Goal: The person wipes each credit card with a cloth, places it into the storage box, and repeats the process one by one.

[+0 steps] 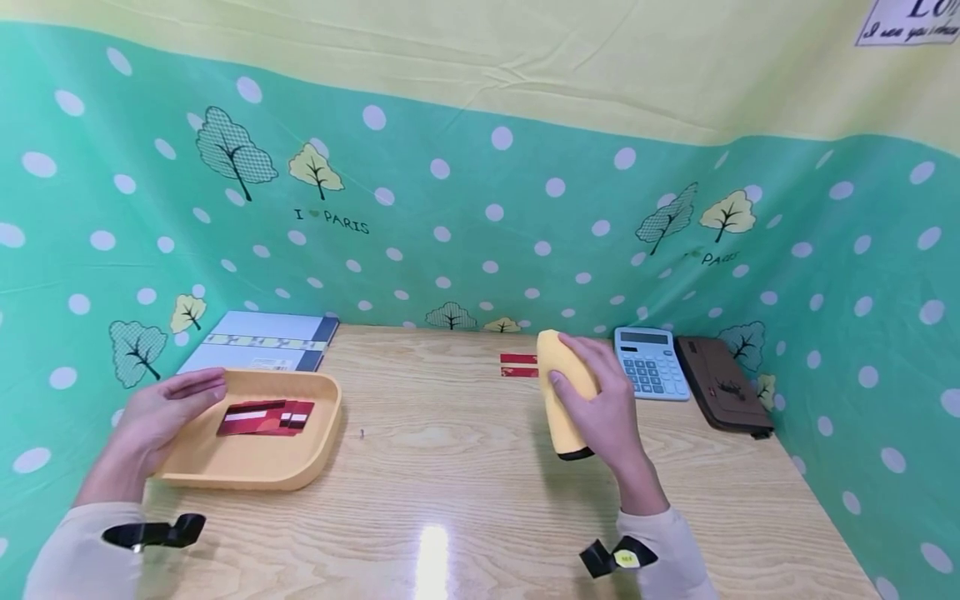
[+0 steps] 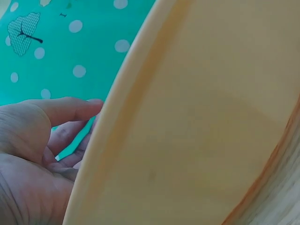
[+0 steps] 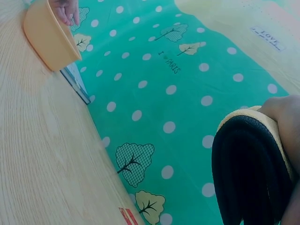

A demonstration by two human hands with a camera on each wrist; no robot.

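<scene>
My left hand (image 1: 168, 412) grips the left rim of a tan, rounded plastic tray (image 1: 322, 450); in the left wrist view its fingertips meet the rim and the tray wall (image 2: 197, 117) fills most of the picture. Inside the tray lie several overlapping red cards (image 1: 266, 418) with white and black stripes. My right hand (image 1: 603, 400) holds a yellow fabric pouch (image 1: 558, 392) upright above the table, thumb on its near face. The right wrist view shows the pouch's dark, folded end (image 3: 248, 164). Two red strips (image 1: 517, 365) lie behind the pouch, which hides their right ends.
At the back right stand a light blue calculator (image 1: 652, 364) and a brown zipped case (image 1: 723, 385). A blue-and-white box or book (image 1: 262, 337) lies at the back left behind the tray. Green dotted cloth (image 1: 450, 200) walls the wooden table (image 1: 420, 417) on three sides.
</scene>
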